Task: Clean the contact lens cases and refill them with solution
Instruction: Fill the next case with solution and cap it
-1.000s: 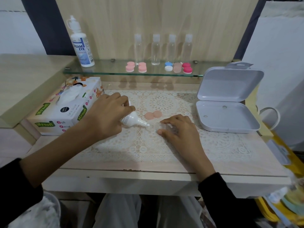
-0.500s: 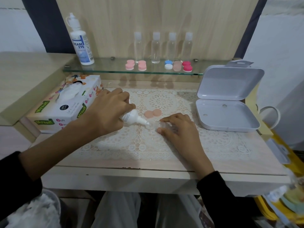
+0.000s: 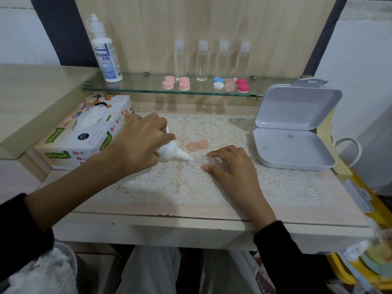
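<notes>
Lace mat [image 3: 191, 187] covers most of the bench [image 3: 191, 215]; the work sits mid-mat.

Counts:
- 1 clear case [image 3: 199, 161] on the mat, looks uncapped.
- 2 peach caps [image 3: 198, 145] lie flat, touching each other, just behind it.
- 5 more cases [image 3: 184, 83] in a row on the glass shelf [image 3: 148, 90] at the back, all capped: pink, salmon, blue/white, beige, red/pink.
- 4 small clear bottles [image 3: 201, 60] stand upright behind them w/ pale tops.
- 1 big white solution bottle [image 3: 106, 58] at the shelf's left end, also upright.
- 1 tissue box [image 3: 84, 134] on the left of the bench.
- 1 grey box [image 3: 294, 149] on the right, lid swung up.

Hands:
- L hand [image 3: 137, 145] comes in from the left, knuckles up. Its fingers [image 3: 161, 126] are curled tight round 1 small dropper bottle [image 3: 169, 150], white.
- The dropper bottle is tipped down & to the right, w/ the nozzle tip right at the left well of the clear case. Can't tell if tip & case touch.
- R hand [image 3: 231, 168] lies low on the mat, palm down. Thumb & forefinger pinch the right part of the clear case from front & back; the other fingers are bent beside it.
- Both forearms are bare, w/ black sleeves near the frame's bottom edge.
</notes>
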Motion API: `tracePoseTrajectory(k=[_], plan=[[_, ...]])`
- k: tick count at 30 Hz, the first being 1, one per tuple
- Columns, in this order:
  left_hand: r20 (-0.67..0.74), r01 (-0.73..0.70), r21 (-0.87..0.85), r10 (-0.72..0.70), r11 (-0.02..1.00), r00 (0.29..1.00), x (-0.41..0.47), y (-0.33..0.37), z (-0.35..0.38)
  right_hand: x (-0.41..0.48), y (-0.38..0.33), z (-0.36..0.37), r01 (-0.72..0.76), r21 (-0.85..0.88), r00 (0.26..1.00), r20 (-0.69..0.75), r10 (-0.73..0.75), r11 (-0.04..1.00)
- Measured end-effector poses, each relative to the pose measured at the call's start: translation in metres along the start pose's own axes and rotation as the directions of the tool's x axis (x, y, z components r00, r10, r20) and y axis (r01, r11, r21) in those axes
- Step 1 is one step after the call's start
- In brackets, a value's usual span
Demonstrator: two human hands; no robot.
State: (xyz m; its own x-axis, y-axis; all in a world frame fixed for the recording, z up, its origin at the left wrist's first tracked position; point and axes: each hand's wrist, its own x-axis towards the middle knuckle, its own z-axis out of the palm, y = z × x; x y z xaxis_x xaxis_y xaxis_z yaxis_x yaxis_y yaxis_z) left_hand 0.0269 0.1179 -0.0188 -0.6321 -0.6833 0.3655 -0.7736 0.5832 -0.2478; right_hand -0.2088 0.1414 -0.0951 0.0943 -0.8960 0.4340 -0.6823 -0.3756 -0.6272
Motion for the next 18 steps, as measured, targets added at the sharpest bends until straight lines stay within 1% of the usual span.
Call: tracePoseTrajectory(k=[14,18], plan=[[0.0,0.024,-0.001,-0.024,1.0,1.0,-0.0025,0.0002,0.0019,0.0006,-0.0008,-0.0002,0.006,-0.011,1.0,-0.002,-0.006,1.0],[0.02,0.069,-0.05,-0.068,0.996,0.997,-0.0058,-0.0005,0.0042,0.0011,0.0003,0.0004,0.001,-0.014,1.0,0.0,-0.001,1.0]])
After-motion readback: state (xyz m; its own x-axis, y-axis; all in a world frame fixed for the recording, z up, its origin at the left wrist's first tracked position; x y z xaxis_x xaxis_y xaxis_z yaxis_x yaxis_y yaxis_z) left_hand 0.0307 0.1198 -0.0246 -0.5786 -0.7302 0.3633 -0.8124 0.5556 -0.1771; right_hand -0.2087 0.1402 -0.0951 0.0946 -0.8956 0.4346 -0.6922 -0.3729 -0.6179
